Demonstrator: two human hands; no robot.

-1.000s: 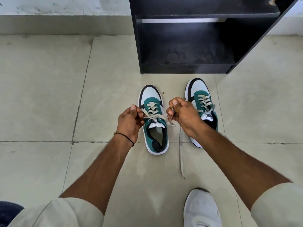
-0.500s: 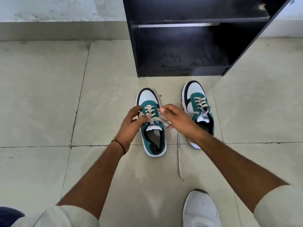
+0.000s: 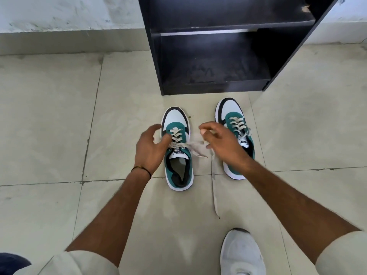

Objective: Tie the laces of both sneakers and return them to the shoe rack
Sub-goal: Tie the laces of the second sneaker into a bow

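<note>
Two teal, white and black sneakers stand side by side on the tiled floor before the black shoe rack. Over the left sneaker my left hand hovers with fingers spread, one fingertip resting on its cream laces. My right hand is between the two shoes, thumb and forefinger apart, lower fingers curled around a lace that runs from the left sneaker. That lace's long end trails down over the floor. The right sneaker is partly hidden behind my right hand.
The rack's lower shelf is open toward me, just beyond the toes. My own white shoe is on the floor at the bottom right. Pale tiles spread to both sides, and a wall runs along the back.
Both hands had been pinched together over the left sneaker's laces. Now they have drawn apart and their fingers have spread. The view has tilted slightly, shoes sitting lower.
</note>
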